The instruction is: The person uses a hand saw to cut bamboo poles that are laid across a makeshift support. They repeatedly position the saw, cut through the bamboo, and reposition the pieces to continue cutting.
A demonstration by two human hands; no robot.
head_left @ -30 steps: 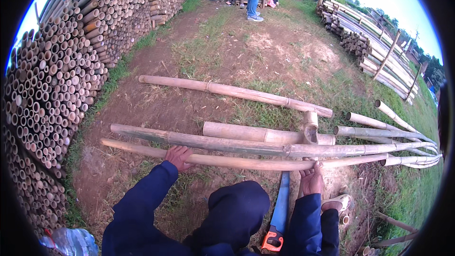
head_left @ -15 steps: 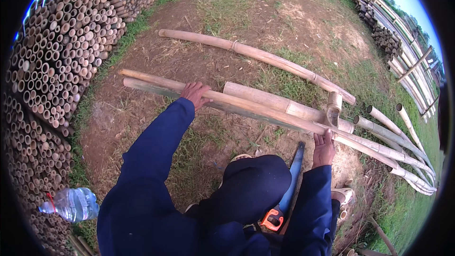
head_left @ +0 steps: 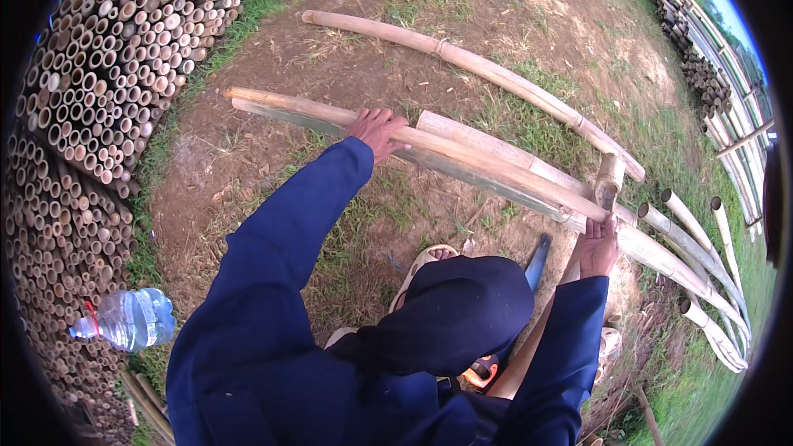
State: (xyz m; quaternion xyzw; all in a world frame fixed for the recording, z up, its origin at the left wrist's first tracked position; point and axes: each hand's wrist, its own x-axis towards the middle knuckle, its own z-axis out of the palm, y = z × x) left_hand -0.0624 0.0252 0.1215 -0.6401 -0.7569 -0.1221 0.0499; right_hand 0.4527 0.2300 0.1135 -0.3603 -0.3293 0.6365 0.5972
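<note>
Tan bamboo pole (head_left: 496,167), navy blue sleeves (head_left: 281,239), green grass (head_left: 710,157).

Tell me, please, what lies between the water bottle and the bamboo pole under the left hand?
In the head view, between the water bottle and the bamboo pole lie bare brown soil, sparse grass and the person's blue left sleeve.

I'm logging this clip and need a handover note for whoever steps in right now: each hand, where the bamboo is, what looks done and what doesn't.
Left hand: palm down on the long bamboo pole, gripping near its middle.
Right hand: on the same pole further along, by the short upright bamboo stub.
The pole runs diagonally over bare dirt; a second pole lies apart behind it, with more cut poles to the right.
A large stack of bamboo stands at left, a water bottle at its foot.
Done: pole in both hands. Left: it is not yet placed anywhere.
</note>
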